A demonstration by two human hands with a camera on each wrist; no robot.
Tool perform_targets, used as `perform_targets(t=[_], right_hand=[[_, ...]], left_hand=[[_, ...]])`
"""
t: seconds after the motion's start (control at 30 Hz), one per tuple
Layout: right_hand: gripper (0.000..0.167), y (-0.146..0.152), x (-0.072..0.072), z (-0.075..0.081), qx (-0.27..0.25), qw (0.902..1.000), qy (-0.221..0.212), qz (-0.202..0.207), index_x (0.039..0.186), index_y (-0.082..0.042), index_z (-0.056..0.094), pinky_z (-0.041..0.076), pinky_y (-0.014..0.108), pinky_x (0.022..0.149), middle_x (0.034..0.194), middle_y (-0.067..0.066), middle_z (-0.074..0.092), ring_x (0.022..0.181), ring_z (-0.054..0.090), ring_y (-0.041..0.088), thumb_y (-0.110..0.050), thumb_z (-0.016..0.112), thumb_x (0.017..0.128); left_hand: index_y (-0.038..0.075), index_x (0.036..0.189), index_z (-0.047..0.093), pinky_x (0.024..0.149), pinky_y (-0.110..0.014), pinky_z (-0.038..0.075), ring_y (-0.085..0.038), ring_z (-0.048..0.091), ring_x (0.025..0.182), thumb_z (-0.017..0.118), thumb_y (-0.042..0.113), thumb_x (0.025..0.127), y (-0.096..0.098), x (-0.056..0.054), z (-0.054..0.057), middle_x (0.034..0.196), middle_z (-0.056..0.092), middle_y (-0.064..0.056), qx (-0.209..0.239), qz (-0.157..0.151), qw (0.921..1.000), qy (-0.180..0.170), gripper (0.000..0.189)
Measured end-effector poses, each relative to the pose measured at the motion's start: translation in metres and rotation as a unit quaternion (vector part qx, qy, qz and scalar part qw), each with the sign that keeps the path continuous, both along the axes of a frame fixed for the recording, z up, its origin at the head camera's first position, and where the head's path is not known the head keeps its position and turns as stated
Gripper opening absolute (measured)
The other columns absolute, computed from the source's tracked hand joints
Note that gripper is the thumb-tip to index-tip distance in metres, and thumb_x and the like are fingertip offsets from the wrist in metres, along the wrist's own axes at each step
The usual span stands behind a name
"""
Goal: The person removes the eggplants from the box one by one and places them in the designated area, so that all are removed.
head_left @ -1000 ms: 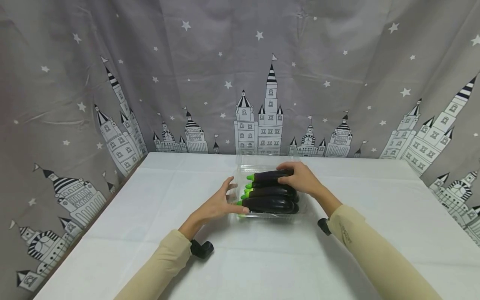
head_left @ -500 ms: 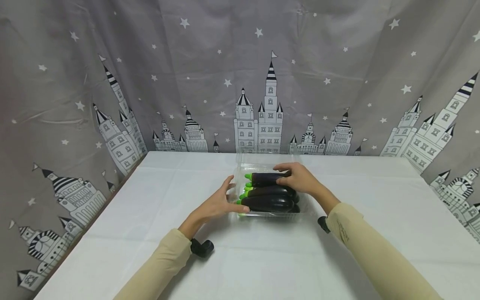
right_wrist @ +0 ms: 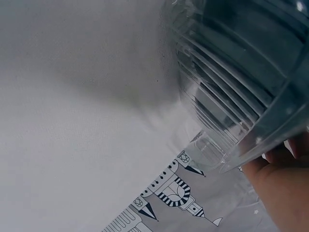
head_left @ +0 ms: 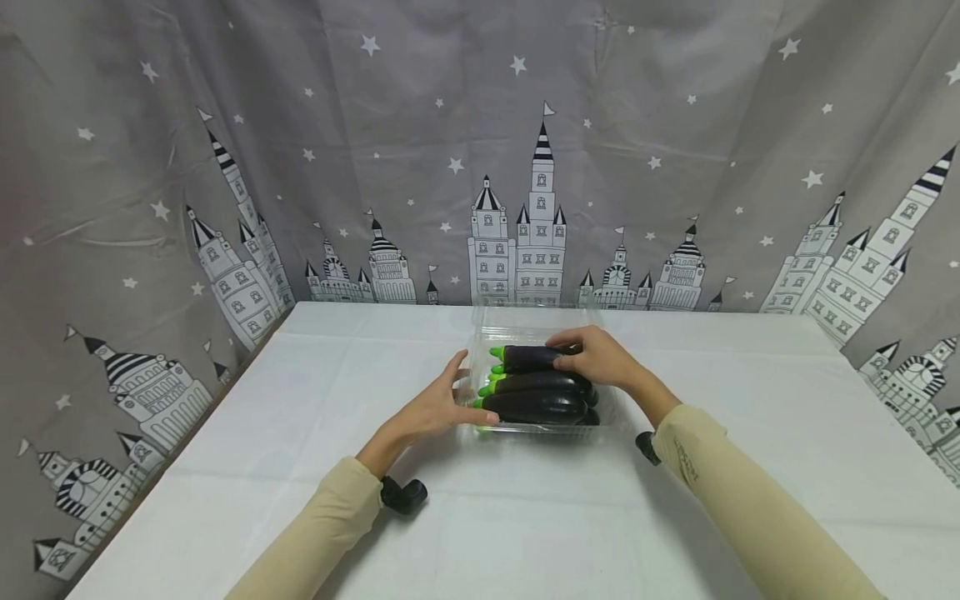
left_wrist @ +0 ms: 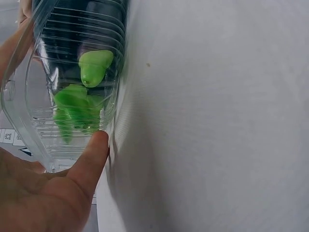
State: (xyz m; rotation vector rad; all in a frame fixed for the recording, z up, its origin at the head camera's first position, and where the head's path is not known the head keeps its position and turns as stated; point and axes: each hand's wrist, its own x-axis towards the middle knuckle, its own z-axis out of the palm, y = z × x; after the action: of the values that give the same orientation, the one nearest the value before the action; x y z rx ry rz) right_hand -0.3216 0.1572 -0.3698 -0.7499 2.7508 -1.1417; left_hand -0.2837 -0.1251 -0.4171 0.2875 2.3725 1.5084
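Observation:
Several dark eggplants (head_left: 534, 407) with bright green stem ends lie side by side in a hinged clear plastic container (head_left: 540, 430), its lid folded back. The left hand (head_left: 429, 410) holds the container's near left corner, thumb along the front and fingers at the left wall. In the left wrist view, green stem ends (left_wrist: 95, 67) show through the ribbed plastic beside that thumb. Reaching in from the right, the right hand (head_left: 603, 358) grips the thick end of the rear eggplant (head_left: 528, 358). The right wrist view shows its fingers partly hidden behind the container wall (right_wrist: 227, 96).
A white cloth covers the table (head_left: 487, 533). Behind it hangs a grey curtain (head_left: 420, 125) printed with castles and stars. Black wrist devices (head_left: 405, 497) sit under both sleeves. The clear lid (head_left: 536, 317) leans at the back.
The right hand has shifted slightly left with the rear eggplant, which now lies closer to the others and covers more of one beneath it. The left hand keeps its place.

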Motion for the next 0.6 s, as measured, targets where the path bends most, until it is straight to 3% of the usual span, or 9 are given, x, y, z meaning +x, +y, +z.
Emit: perform_targets(t=[0.33, 0.6], right_hand=[[0.034, 0.0013, 0.0021, 0.0018, 0.002, 1.0, 0.002, -0.01, 0.122, 0.004, 0.066, 0.042, 0.055, 0.1, 0.119, 0.022, 0.065, 0.111, 0.06, 0.038, -0.006, 0.066, 0.09], [0.037, 0.0074, 0.0021, 0.0019, -0.037, 0.9986, -0.038, -0.004, 0.124, 0.001, 0.064, 0.044, 0.054, 0.096, 0.124, 0.023, 0.061, 0.108, 0.061, 0.038, -0.002, 0.064, 0.088]], left_hand=[[0.023, 0.16, 0.006, 0.109, -0.063, 0.026, -0.043, 0.029, 0.141, 0.089, 0.041, 0.07, 0.0004, -0.0001, -0.0007, 0.159, 0.023, -0.017, -0.011, 0.005, 0.9999, 0.001, 0.123], [0.024, 0.16, 0.006, 0.109, -0.061, 0.027, -0.042, 0.031, 0.141, 0.089, 0.04, 0.071, 0.0, 0.0002, -0.0014, 0.159, 0.024, -0.018, -0.009, 0.003, 1.0, -0.001, 0.122]])
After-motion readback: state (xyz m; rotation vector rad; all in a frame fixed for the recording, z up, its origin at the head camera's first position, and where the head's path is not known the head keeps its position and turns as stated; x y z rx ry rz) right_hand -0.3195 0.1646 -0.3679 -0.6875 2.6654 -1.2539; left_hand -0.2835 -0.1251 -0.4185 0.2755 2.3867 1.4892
